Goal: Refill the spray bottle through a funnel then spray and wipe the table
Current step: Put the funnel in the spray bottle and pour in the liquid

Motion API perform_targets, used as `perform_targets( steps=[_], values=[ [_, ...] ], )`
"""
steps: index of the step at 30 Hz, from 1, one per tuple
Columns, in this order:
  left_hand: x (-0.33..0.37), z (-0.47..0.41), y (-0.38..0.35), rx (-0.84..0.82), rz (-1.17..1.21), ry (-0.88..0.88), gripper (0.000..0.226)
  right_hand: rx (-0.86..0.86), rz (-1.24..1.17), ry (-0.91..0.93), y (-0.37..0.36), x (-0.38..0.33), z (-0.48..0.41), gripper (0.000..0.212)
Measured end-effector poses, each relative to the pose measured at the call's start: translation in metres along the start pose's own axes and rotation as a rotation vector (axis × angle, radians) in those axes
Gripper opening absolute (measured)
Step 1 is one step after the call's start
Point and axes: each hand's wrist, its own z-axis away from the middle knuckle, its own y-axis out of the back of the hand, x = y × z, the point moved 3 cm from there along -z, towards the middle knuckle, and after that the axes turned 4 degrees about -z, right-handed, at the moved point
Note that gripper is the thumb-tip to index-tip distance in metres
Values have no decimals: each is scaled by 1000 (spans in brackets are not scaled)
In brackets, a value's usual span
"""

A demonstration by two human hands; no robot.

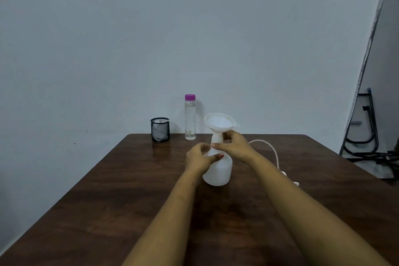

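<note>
1. Two bare hands meet at centre frame over a white spray bottle (218,168) standing upright on a dark wooden table (108,190).
2. No brand, label or legible writing on any item; faint marks on the funnel stem too small to read.
3. White funnel (219,124) seated upright in the bottle neck, wide mouth up, small tab on the rim pointing right.
4. Left hand (199,158) wrapped around the bottle's shoulder from the left: fingers curled, thumb laid across the front with a red-painted nail visible. Grip closed on the bottle.
5. Right hand (234,146) reaching in from the right at neck height: fingertips pinched on the funnel stem just above the bottle opening, wrist slightly raised.
6. Both forearms bare, extending from the lower edge of the frame and converging toward centre.
7. Clear water bottle (190,119) with a purple cap (190,97), upright at the far table edge, just left of the funnel and behind the hands; cap on.
8. Black mesh cup (160,129) left of the water bottle, near the far edge, with something pale inside; identity not discernible.
9. White tube (271,149) curving across the table to the right of the right wrist, partly hidden behind the forearm.
10. Plain pale wall (108,39) fills the upper frame; black metal frame (367,136) leaning at the right edge.
</note>
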Motion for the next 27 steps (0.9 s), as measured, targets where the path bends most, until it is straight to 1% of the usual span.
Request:
perform_targets(
  steps=[2,6,10,15,17,20,23,25,27],
  values=[
    [-4,-1,-4,28,41,4,52,83,41,27,0,4,-1,43],
    [-17,-12,-11,20,136,34,39,212,9,76,1,10,-5,35],
    [-29,-45,-10,58,198,87,30,309,-46,73,1,29,-26,37],
    [-34,-113,7,200,202,128,23,365,-53,60,3,47,-58,40],
    [-31,-142,17,232,189,123,32,364,-27,57,5,51,-70,40],
    [-35,-184,22,260,122,107,55,338,0,50,9,58,-84,44],
    [-47,-222,17,242,64,127,75,325,-19,38,9,64,-87,45],
    [-54,-242,9,216,35,143,81,336,-25,34,8,67,-88,46],
    [-56,-256,3,216,29,135,80,352,-30,24,6,68,-90,48]
  ],
)
